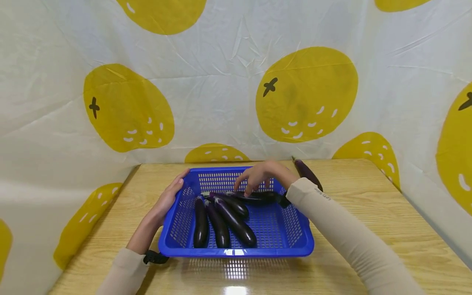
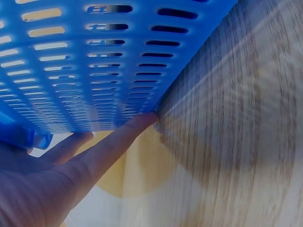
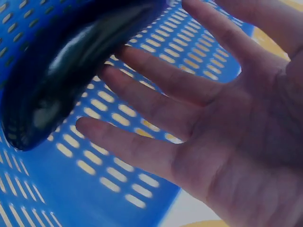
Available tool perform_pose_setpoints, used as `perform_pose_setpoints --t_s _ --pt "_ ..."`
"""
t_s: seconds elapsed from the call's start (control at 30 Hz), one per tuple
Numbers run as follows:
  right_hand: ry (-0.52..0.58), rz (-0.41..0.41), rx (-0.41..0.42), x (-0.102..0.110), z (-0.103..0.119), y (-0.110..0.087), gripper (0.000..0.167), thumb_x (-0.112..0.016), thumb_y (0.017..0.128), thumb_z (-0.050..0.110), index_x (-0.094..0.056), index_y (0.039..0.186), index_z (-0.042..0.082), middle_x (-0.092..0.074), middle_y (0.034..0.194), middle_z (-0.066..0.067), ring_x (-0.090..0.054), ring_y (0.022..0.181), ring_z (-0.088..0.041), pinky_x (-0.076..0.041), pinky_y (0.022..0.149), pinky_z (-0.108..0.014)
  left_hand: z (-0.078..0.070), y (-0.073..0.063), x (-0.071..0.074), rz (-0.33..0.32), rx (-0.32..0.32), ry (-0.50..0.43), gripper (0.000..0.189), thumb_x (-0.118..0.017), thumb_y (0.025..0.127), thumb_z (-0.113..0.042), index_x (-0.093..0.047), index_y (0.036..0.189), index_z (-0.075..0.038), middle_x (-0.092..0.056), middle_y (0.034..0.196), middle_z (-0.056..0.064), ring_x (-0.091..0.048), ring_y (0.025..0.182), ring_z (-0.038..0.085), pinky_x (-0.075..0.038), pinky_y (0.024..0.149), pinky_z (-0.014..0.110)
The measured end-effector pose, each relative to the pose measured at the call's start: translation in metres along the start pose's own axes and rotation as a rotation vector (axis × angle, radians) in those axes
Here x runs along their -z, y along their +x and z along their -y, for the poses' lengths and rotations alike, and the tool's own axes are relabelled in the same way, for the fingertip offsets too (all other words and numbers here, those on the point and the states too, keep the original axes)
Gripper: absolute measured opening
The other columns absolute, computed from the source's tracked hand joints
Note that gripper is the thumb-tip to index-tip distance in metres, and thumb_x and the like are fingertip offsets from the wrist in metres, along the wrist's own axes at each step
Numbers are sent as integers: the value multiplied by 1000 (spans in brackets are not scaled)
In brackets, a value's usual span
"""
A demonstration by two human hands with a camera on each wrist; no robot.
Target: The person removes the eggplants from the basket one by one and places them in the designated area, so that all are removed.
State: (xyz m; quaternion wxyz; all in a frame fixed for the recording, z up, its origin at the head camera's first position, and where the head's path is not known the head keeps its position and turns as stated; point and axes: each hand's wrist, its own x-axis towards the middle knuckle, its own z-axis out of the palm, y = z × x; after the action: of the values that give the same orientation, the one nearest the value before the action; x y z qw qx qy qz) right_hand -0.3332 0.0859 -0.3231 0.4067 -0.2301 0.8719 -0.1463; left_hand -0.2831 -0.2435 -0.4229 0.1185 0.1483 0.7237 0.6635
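A blue perforated plastic basket (image 1: pixel 236 252) holds several dark, glossy eggplants. Most of them (image 1: pixel 200 225) lie fanned out on its left side, stems toward the back. One eggplant (image 1: pixel 258 198) lies crosswise by the back wall. My right hand (image 1: pixel 256 176) reaches into the basket above it. In the right wrist view that hand (image 3: pixel 203 104) has its fingers spread and relaxed, fingertips close beside the eggplant (image 3: pixel 61 71) and gripping nothing. My left hand (image 1: pixel 171 198) rests against the basket's left side. Its fingers (image 2: pixel 113 149) stretch straight along the outer wall, low near the table in the left wrist view.
Another eggplant (image 1: pixel 308 175) lies on the wooden table (image 1: pixel 368 205) behind the basket's right back corner. A white cloth with yellow fruit prints (image 1: pixel 214 102) hangs behind the table and along its sides.
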Motion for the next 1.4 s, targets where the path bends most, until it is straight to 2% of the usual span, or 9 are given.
perform_pose_setpoints --t_s 0.23,0.37,0.47,0.63,0.87,1.0,1.2,1.4 --pt "16 31 -45 -4 -9 10 45 -67 97 15 -65 135 39 -45 159 -6 -47 142 -38 -49 102 -68 -1 2 -2 1 8 -8 56 -20 115 -40 -11 168 -27 -8 176 7 -12 161 41 -18 124 67" --pt "-27 34 -46 -5 -8 12 53 -63 96 2 -66 132 42 -33 166 -3 -44 142 -32 -52 99 -66 -1 3 -2 0 12 -7 55 -20 115 -40 -12 168 -27 -8 176 6 -11 161 41 -19 123 67" --pt "-68 31 -34 -5 -7 13 60 -63 95 -5 -65 131 43 -30 167 -2 -46 137 -31 -56 95 -63 -1 3 -2 0 10 0 55 -20 115 -40 -11 168 -27 -7 176 6 -11 161 41 -18 123 67" --pt "-71 16 -33 -8 -6 14 60 -67 92 -10 -66 124 41 -32 161 -5 -52 123 -30 -60 89 -56 -1 2 -1 0 5 10 56 -19 115 -39 -10 168 -26 -6 176 6 -9 161 41 -17 124 67" --pt "-109 78 -12 -14 -5 16 48 -65 91 -13 -65 113 30 -38 148 -7 -58 99 -22 -60 88 -58 -1 0 -1 -7 4 13 55 -19 115 -39 -10 168 -26 -6 176 6 -9 161 41 -17 124 67" --pt "-106 70 -24 -14 -5 16 49 -65 90 -15 -66 110 29 -41 146 -6 -59 97 -21 -60 88 -58 0 1 -1 -5 4 9 55 -20 115 -39 -11 168 -27 -7 176 7 -10 161 42 -18 123 67" --pt "-116 49 -17 -17 -6 18 55 -62 87 -21 -65 110 29 -43 134 -7 -53 97 -22 -61 84 -57 0 1 0 -13 6 13 56 -20 115 -39 -11 168 -26 -7 176 7 -11 160 42 -18 124 67" --pt "-90 62 -2 -18 -8 16 55 -61 87 -22 -63 113 27 -42 132 -6 -52 95 -21 -61 84 -56 0 0 -1 -11 7 17 56 -20 115 -40 -11 168 -26 -7 176 6 -11 161 42 -19 123 67"
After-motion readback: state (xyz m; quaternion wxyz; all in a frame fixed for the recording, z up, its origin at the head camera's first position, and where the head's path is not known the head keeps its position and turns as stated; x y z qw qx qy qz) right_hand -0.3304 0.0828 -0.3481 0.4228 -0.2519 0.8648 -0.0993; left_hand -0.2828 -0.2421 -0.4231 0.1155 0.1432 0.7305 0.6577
